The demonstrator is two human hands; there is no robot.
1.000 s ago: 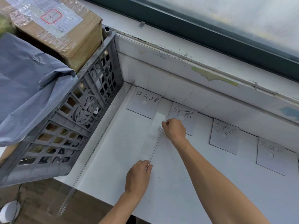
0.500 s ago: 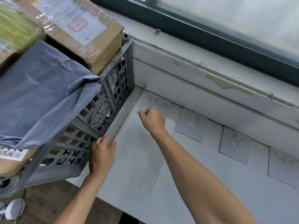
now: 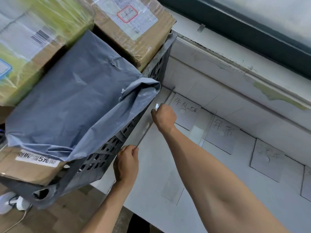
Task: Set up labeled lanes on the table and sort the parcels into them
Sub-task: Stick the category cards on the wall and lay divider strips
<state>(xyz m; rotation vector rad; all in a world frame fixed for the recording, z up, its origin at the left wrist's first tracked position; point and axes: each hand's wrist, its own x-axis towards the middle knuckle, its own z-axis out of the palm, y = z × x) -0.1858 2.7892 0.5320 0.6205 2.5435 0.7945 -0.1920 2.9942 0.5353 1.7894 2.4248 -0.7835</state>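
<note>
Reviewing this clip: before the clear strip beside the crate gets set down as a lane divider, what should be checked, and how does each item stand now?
1. Both hands on the clear strip: left hand at the near end, right hand further along: ok.
2. Strip flat on the table: not ok, it stands on edge.
3. Label cards in a row, first card uncovered: ok.
4. Second strip already lying flat: ok.
5. Gap between strip and crate: cannot tell.
</note>
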